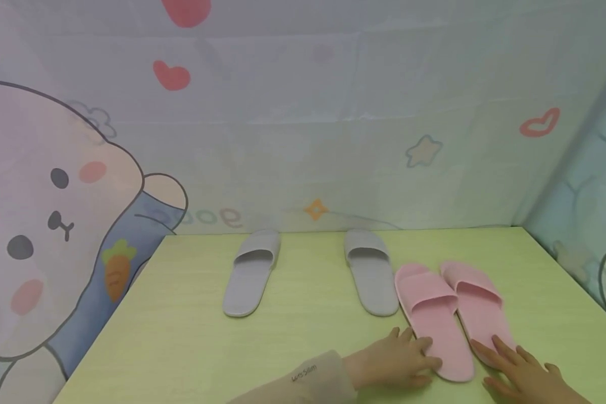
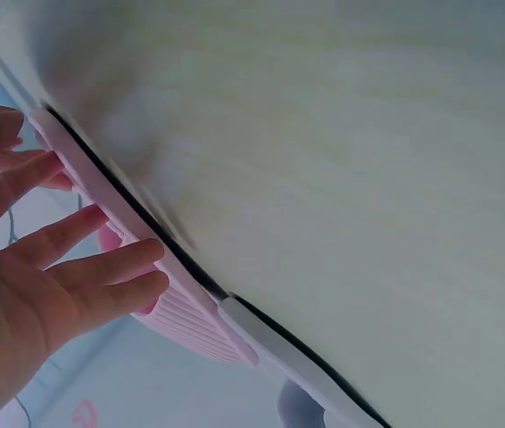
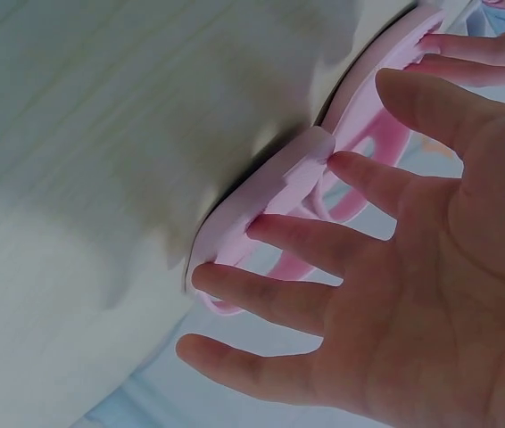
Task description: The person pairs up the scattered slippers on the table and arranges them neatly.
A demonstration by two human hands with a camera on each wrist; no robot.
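Two pink slippers lie side by side at the right of the table, their closed toes pointing to the back. My left hand (image 1: 401, 359) reaches to the left pink slipper (image 1: 441, 336), fingers spread and loosely extended at its side edge. In the left wrist view the fingertips (image 2: 150, 254) meet that slipper's edge. Over the heel of the right pink slipper (image 1: 480, 311), my right hand (image 1: 530, 376) has its fingers spread. The right wrist view shows these fingertips (image 3: 266, 227) at the pink edge, with nothing gripped.
A grey slipper (image 1: 247, 280) lies left of centre near the back of the yellow-green table (image 1: 182, 336). Another grey slipper (image 1: 376, 286) lies beside the left pink one. Behind the table hangs a printed cloth (image 1: 293, 112) with hearts and a cartoon animal.
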